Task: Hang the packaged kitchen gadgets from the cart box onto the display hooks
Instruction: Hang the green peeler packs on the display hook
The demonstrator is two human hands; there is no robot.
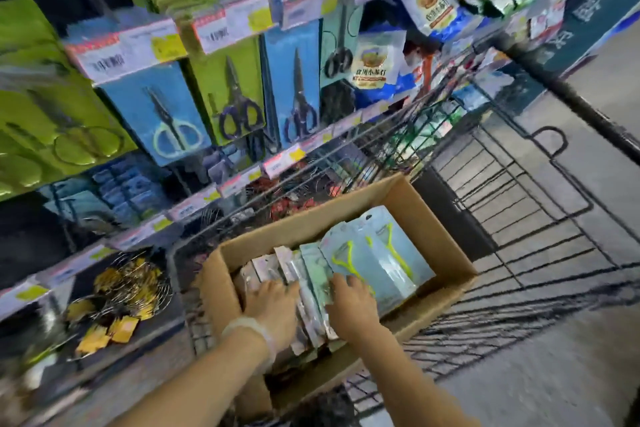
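Observation:
A cardboard box [429, 218] sits in a wire shopping cart [519, 204]. It holds a row of packaged kitchen gadgets standing on edge; the rightmost packs [384, 253] are pale blue with yellow-green peelers. My left hand [273, 305], with a pale bracelet at the wrist, rests on the packs at the left of the row, fingers down among them. My right hand [353, 302] lies on the middle packs, fingertips at the edge of a peeler pack. Whether either hand grips a pack is hidden. Display hooks with carded scissors [173, 114] hang to the left.
Price tags [128, 52] front each hook row. Lower shelves at the left hold wire strainers with yellow tags [124, 291]. White food pouches [374, 62] hang behind the cart. Grey floor [571, 357] lies to the right.

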